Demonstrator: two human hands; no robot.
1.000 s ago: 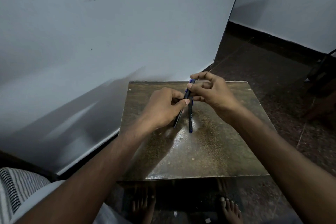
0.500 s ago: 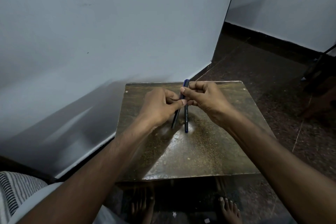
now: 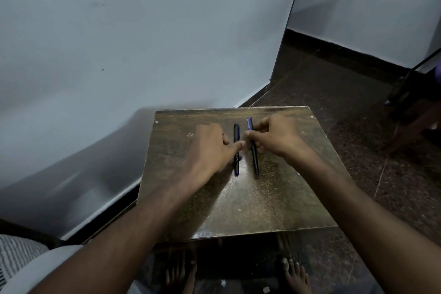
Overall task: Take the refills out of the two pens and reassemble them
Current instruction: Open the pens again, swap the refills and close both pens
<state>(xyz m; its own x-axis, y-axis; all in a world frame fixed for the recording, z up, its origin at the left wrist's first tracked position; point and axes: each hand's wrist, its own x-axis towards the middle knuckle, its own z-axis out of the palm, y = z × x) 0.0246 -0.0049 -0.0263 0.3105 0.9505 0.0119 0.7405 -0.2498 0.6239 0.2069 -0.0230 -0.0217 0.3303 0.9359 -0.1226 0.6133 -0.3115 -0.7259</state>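
Note:
Two dark pens lie side by side on the small brown table (image 3: 274,200), pointing away from me. The left pen (image 3: 236,162) has a black cap; my left hand (image 3: 210,150) grips it near its middle, thumb tip across the barrel. The right pen (image 3: 255,160) has a blue cap; my right hand (image 3: 279,137) pinches it just below the cap between thumb and fingers. Both pens look whole, with no loose refill in sight. The pens are a small gap apart and seem to rest on the tabletop.
A white wall (image 3: 143,43) rises close behind and left of the table. Dark speckled floor (image 3: 346,102) lies to the right, with dark furniture (image 3: 415,105) at the far right edge. My bare feet (image 3: 296,272) show under the table's near edge.
The hands held the two pens close together above the table. Now they have moved slightly apart and lower, and the pens lie parallel on the tabletop.

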